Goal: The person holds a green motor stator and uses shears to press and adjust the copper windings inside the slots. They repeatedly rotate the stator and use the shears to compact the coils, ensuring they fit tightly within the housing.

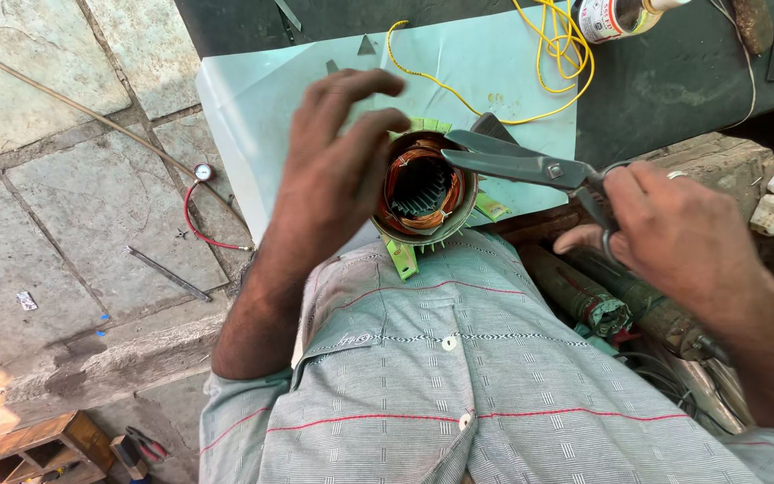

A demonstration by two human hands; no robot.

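Round motor stator (pixel 423 190), a metal ring packed with copper windings and edged with green insulating strips, resting at the edge of the bench against the person's grey checked shirt (pixel 459 376). Its bore opens upward toward the camera, so its axis runs roughly along the line of sight. Grey metal scissors (pixel 517 164) lie with their long axis nearly level across the frame, tips pointing left over the stator's upper rim, blades close together, handles to the right.

Right hand (pixel 674 235): fingers curled through and around the scissor handles, gripping them; a ring shows on one finger. Left hand (pixel 338 170): fingers loosely spread and slightly bent, fingertips (pixel 387 121) just beside the stator's left rim; whether they touch it cannot be told, and the hand is blurred.

Beyond the fingertips, a pale blue sheet (pixel 253 108) covers the dark bench, with a coil of yellow wire (pixel 562 45) and a small open tin (pixel 615 16) farther off. Below the right hand lie dark cylindrical parts (pixel 584 296). Well to the left of the left hand, on the stone floor (pixel 64 206), are a red hose with a small gauge (pixel 201 193) and a thin metal rod (pixel 167 273).
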